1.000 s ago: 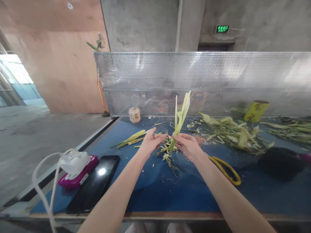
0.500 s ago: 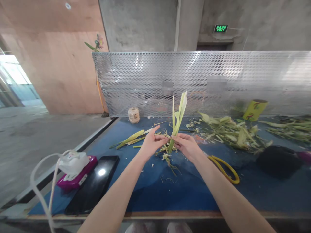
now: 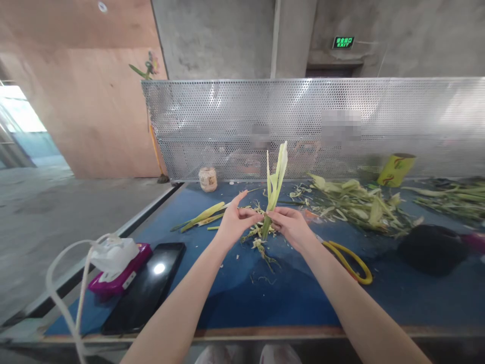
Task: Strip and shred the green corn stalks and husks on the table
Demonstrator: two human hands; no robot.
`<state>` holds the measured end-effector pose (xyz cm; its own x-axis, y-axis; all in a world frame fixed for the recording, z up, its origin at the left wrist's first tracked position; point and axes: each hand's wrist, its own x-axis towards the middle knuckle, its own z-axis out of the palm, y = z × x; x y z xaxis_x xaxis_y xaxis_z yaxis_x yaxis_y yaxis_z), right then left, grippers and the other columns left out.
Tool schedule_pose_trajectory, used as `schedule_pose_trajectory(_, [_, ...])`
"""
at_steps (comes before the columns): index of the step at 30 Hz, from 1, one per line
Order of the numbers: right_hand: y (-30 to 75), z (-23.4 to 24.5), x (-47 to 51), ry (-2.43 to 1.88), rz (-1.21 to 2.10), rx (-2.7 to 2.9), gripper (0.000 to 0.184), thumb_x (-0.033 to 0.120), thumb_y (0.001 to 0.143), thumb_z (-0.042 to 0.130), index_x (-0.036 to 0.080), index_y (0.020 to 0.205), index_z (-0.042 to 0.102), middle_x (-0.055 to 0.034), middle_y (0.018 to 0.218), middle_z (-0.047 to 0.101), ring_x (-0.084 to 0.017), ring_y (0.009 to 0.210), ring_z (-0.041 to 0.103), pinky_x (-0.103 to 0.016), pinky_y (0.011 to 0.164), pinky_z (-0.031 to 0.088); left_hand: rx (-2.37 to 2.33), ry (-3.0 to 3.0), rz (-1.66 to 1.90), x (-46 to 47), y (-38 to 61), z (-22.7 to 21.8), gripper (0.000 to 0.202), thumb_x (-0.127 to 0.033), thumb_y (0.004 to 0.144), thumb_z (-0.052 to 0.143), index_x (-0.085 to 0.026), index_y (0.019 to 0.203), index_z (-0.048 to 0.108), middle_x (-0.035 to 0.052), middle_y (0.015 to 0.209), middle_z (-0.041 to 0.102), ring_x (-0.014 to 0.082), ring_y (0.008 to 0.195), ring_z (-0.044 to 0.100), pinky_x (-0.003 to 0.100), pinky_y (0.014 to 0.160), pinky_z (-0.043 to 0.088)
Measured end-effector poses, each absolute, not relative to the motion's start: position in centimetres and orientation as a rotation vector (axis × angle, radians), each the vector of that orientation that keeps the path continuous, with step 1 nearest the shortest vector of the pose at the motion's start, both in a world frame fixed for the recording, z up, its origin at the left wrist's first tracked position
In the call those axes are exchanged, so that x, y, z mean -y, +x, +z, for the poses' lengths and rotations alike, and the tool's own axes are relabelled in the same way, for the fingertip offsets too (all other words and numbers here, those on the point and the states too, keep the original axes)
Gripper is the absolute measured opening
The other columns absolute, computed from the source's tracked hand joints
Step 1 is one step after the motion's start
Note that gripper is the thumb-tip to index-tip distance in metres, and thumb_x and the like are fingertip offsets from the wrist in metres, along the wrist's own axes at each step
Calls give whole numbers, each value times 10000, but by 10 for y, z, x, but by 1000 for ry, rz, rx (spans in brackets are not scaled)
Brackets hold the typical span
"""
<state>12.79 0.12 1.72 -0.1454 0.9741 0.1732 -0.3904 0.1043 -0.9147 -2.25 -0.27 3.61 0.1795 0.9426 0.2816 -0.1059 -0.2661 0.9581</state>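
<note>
Between my two hands stands an upright bundle of pale green corn husk [image 3: 277,182], its tips spread apart and a darker stem end pointing down. My right hand [image 3: 291,226] pinches it low down with thumb and fingers. From the other side, my left hand [image 3: 239,222] has thumb and fingertips closed at the same spot; its index finger is raised. What exactly lies between the left fingertips is too small to make out clearly. Beneath the hands are curled husk scraps [image 3: 261,243]. Several longer husk strips [image 3: 204,216] lie left of my left hand.
Yellow-handled scissors [image 3: 350,260] lie partly behind my right forearm. A husk pile [image 3: 352,202], yellow can [image 3: 396,170] and black rounded object [image 3: 432,250] are right. Left are a tablet [image 3: 146,288], purple tissue box [image 3: 117,283] and white cable [image 3: 53,283]. A jar [image 3: 207,179] stands near the perforated screen [image 3: 227,111].
The view has shifted slightly. Both hands keep their hold at the husk's base, and the bundle stands a little more upright.
</note>
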Motion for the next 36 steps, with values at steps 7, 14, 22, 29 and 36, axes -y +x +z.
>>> schedule_pose_trajectory(7, [129, 10, -8, -824, 1260, 1069, 221, 308, 517, 731, 135, 551, 598, 38, 497, 451, -33, 432, 298, -222, 426, 189, -901, 1435, 1374, 4, -24, 38, 816, -183, 577, 694, -135, 1284, 290, -29, 593, 632, 93, 585, 556, 242, 653, 427])
schedule_pose_trajectory(14, [124, 9, -9, -885, 1108, 1024, 250, 331, 486, 732, 144, 559, 584, 45, 479, 465, -46, 426, 311, -223, 435, 208, -868, 1381, 1417, 11, -17, 44, 816, -183, 570, 699, -121, 1275, 292, -22, 588, 625, 96, 580, 559, 230, 627, 435])
schedule_pose_trajectory(22, [116, 12, -4, -765, 1182, 871, 211, 313, 499, 725, 152, 535, 594, 42, 487, 486, -55, 431, 317, -229, 437, 230, -827, 1607, 1405, 28, 5, 28, 804, -216, 652, 636, -202, 1325, 196, -25, 613, 608, 86, 508, 501, 202, 521, 388])
schedule_pose_trajectory(29, [118, 17, -4, -644, 1286, 706, 201, 262, 476, 751, 146, 511, 591, 49, 453, 435, -46, 440, 295, -206, 404, 221, -1082, 1780, 1448, 36, 12, 22, 857, -194, 698, 575, -237, 1364, 37, -4, 661, 642, 103, 502, 505, 220, 508, 390])
schedule_pose_trajectory(36, [121, 22, 1, -572, 1473, 641, 195, 289, 526, 732, 165, 611, 607, 46, 544, 500, -38, 451, 341, -183, 431, 330, -1091, 1523, 1530, 31, 15, 18, 1004, -248, 678, 614, -219, 1344, -137, -11, 687, 643, 61, 370, 425, 193, 394, 362])
